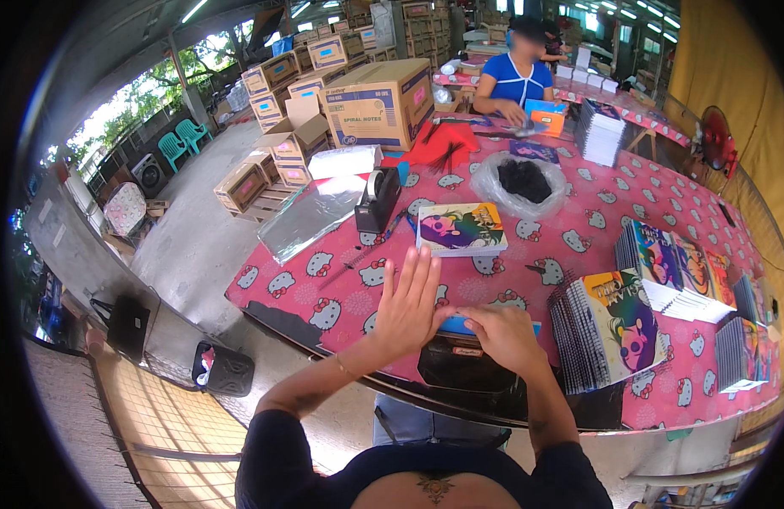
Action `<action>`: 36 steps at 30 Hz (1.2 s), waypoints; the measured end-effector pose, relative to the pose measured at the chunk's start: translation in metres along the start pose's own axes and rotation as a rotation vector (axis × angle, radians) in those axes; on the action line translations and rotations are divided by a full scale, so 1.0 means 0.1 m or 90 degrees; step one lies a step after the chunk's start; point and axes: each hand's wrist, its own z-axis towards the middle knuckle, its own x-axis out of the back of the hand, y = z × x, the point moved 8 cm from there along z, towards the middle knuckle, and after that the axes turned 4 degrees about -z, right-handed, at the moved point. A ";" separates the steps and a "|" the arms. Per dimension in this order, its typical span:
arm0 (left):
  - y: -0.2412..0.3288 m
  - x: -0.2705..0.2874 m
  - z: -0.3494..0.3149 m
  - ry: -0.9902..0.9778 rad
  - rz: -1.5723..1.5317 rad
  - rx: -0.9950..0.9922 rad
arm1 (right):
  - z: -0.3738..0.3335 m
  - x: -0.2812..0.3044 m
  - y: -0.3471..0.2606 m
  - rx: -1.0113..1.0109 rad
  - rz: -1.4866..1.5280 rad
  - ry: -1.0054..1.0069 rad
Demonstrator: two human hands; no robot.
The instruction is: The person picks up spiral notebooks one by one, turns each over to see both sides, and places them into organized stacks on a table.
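Note:
My left hand is held up over the table's near edge, fingers stretched out and palm flat, with nothing in it. Its fingertips reach close to a small stack of spiral notebooks with yellow and purple illustrated covers. Beside its thumb, my right hand has its fingers bent and drawn together. Under them a narrow blue flat piece shows; most of it is hidden by my hands. What the right fingers grip, if anything, cannot be made out. A black item lies below the right hand at the edge.
A black tape dispenser and clear plastic sheets lie left. A plastic bag with black contents sits farther back. Notebook stacks stand right on the pink patterned tablecloth. Across, a person in blue handles notebooks. Cartons stand behind.

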 end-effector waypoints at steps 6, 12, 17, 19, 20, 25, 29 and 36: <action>0.28 -0.05 -0.05 -0.123 -0.078 -0.058 | -0.04 0.04 0.05 -0.042 -0.008 0.009; 0.64 -0.19 -0.47 -0.227 -0.067 -0.186 | -0.47 0.65 0.24 -0.099 0.152 0.196; 0.50 -0.19 -0.17 -0.082 -0.152 -0.132 | -0.82 -0.13 0.83 -0.224 0.624 0.224; 0.84 -0.33 -0.79 -0.134 -0.283 -0.263 | -0.76 -0.25 0.85 -0.219 0.631 0.262; 0.82 -0.30 -0.70 -0.168 -0.263 -0.237 | -0.76 -0.27 0.83 -0.228 0.603 0.280; 0.43 -0.15 -0.10 -0.085 -0.075 -0.092 | -0.73 -0.37 0.79 -0.246 0.636 0.246; 0.63 -0.20 -0.28 -0.117 -0.112 -0.177 | -0.66 -0.33 0.72 -0.263 0.593 0.245; 0.69 -0.13 -0.02 -0.168 -0.099 -0.132 | -0.72 -0.44 0.76 -0.242 0.703 0.169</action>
